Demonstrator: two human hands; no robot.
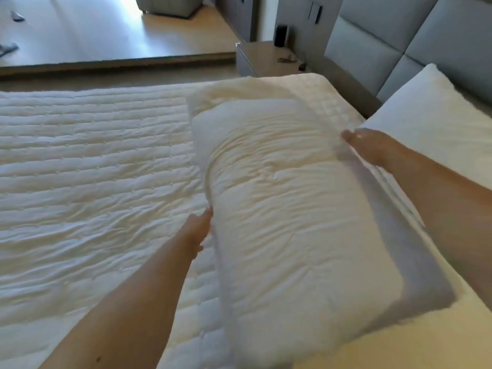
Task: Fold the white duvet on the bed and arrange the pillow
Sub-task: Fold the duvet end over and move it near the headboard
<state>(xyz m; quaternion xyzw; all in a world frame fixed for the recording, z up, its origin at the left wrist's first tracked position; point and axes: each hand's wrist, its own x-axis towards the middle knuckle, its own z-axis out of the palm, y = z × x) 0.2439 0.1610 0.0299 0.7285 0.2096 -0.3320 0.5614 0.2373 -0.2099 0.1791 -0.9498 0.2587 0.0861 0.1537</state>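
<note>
I hold a large white pillow (287,209) lengthwise over the head end of the bed. My left hand (198,230) grips its left edge, with the fingers tucked out of sight behind the fabric. My right hand (370,146) holds the blurred right edge near the far corner. The white quilted duvet (87,169) lies spread and wrinkled over the left part of the bed. Beyond the held pillow, another white pillow (239,91) lies flat. A third pillow (431,123) leans against the grey padded headboard (372,41) at the right.
The quilted mattress cover (327,94) shows at the head end and near me. A nightstand (263,58) with a dark speaker (281,35) and a cable stands past the bed's far corner. Wooden floor (106,30) and a grey ottoman (170,5) lie beyond.
</note>
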